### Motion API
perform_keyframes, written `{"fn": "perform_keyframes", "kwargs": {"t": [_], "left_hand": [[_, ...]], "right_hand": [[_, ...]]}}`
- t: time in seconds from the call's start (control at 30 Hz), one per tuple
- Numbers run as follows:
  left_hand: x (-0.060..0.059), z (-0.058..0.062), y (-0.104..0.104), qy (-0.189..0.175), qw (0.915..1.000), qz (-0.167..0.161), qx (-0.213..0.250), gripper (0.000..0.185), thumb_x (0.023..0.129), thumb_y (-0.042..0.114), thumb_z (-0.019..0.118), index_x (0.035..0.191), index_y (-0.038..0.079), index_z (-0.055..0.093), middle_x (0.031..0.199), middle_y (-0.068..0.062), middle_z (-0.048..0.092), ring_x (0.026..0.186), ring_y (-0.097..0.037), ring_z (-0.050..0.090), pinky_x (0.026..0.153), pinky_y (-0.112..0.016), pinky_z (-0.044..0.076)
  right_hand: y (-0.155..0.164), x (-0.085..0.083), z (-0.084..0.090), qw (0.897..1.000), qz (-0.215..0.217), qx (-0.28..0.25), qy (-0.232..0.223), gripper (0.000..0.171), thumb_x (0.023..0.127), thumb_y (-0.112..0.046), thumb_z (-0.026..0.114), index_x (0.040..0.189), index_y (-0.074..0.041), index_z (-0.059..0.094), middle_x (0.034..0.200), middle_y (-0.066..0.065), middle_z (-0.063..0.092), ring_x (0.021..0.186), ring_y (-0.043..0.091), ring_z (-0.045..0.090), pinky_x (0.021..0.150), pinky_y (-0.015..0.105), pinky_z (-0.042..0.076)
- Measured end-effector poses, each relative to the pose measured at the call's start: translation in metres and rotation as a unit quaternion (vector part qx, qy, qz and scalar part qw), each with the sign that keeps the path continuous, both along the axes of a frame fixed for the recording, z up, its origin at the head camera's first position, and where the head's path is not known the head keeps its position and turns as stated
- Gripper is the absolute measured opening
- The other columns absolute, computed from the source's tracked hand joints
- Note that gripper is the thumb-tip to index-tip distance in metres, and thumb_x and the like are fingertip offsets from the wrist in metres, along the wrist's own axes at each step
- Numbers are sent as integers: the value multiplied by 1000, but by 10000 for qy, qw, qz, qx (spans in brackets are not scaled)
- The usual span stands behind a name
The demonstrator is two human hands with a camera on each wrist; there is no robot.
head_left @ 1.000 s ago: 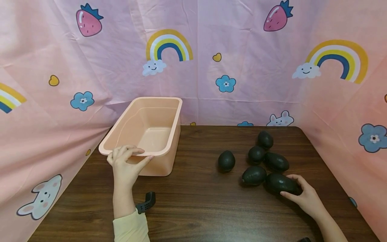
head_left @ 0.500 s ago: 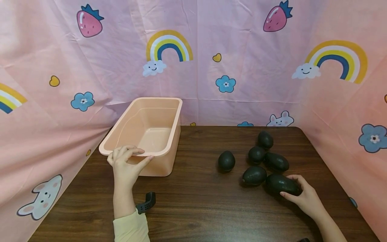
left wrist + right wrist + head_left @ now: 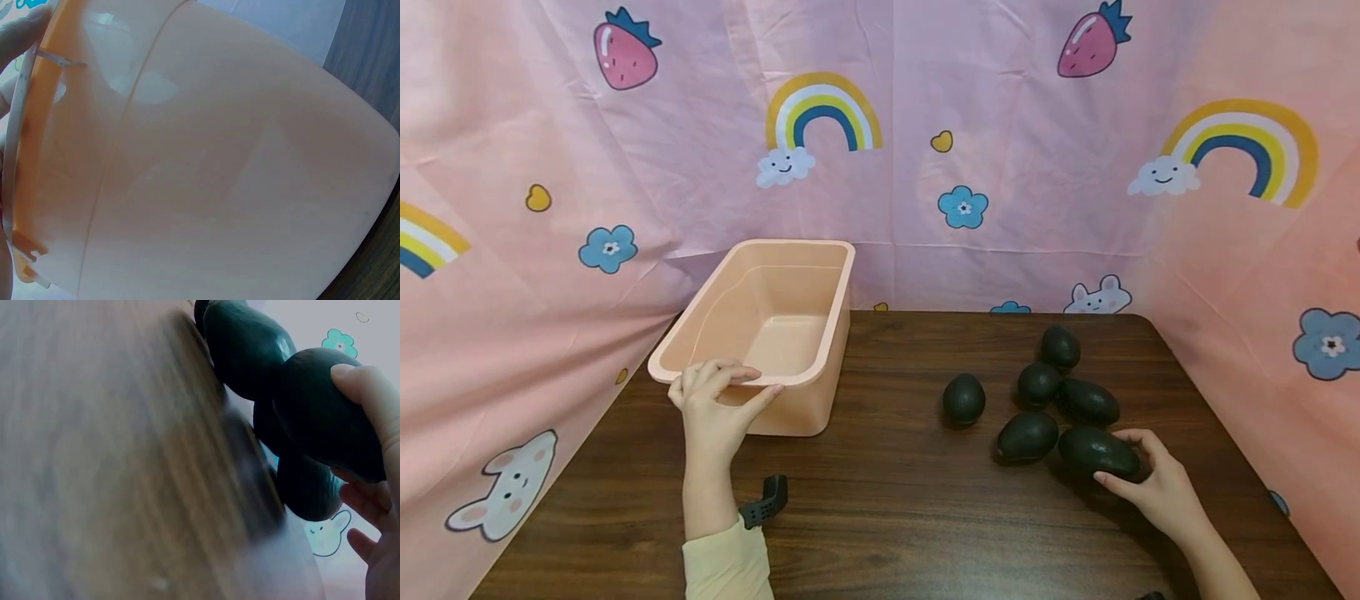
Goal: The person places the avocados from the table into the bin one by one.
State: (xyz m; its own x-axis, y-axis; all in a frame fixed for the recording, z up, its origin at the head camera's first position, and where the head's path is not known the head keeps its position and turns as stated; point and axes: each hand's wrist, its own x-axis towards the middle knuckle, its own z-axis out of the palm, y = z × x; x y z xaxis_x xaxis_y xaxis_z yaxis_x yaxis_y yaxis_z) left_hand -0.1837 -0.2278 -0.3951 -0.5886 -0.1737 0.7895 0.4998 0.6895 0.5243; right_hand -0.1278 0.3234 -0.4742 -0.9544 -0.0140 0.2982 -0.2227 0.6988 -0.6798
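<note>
On the dark wooden table [image 3: 895, 508], well to the right of the peach tub [image 3: 820, 367], six dark avocados lie in a loose cluster, and the right hand [image 3: 1157, 487] curls round the nearest avocado [image 3: 1097, 452], the one farthest from the tub. The thumb presses its near side while the fingers [image 3: 369, 394] wrap over the far end, so the fruit sits between them, seemingly resting on the wood. A second avocado [image 3: 1028, 435] lies just beside it on the tub side, and another [image 3: 1088, 402] lies just behind. The likely trouble is a knock: lifting the held fruit at a slant could nudge those neighbours and set them rolling across the table. The smooth skin might also slip from so shallow a hold. The left hand [image 3: 715, 404] pinches the tub's near rim, fingers hooked over the edge and thumb against the outer wall; tugging could tip the light tub.
</note>
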Motion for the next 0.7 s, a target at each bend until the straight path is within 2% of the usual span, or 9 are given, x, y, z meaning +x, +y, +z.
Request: {"fn": "perform_keyframes", "kwargs": {"t": [0.1,0.2,0.23,0.33,0.57,0.7], "left_hand": [[0,1,0,-20,10000,10,-1,32,55,14,94,78,10,73,83,0,62,93,-17,45,97,-38,11],[1,2,1,-37,10000,25,23,32,55,14,94,78,10,73,83,0,62,94,-17,45,97,-38,11],[1,1,1,-47,10000,31,27,32,55,14,94,78,10,73,83,0,62,94,-17,45,97,-38,11],[1,1,0,-67,10000,30,23,32,55,14,94,78,10,73,83,1,63,94,-17,45,97,-37,11],[0,1,0,-44,10000,22,26,32,55,14,94,78,11,73,84,0,63,94,-17,45,97,-38,10],[0,1,0,-39,10000,26,8,31,55,14,94,78,11,72,84,0,63,94,-17,45,98,-38,10]], "right_hand": [[-4,-1,5,9999,48,-77,68,59,75,-18,84,122,-6,50,119,8,51,98,-3,44,76,26,38],[-8,-3,10,9996,116,-205,175,59,74,-16,84,121,-4,50,119,12,50,103,10,44,85,43,34],[-10,-4,12,9994,134,-234,203,59,74,-15,84,121,-3,50,118,14,49,105,15,44,85,49,31],[-14,-7,18,9992,169,-275,247,59,74,-15,84,120,-1,50,116,18,49,103,26,43,82,58,28],[-21,-11,30,9988,168,-301,352,59,71,-14,86,118,0,52,113,20,50,104,34,39,82,59,26],[-24,-11,35,9988,162,-267,376,59,71,-13,86,118,0,52,113,19,50,105,35,39,81,55,29]]}}
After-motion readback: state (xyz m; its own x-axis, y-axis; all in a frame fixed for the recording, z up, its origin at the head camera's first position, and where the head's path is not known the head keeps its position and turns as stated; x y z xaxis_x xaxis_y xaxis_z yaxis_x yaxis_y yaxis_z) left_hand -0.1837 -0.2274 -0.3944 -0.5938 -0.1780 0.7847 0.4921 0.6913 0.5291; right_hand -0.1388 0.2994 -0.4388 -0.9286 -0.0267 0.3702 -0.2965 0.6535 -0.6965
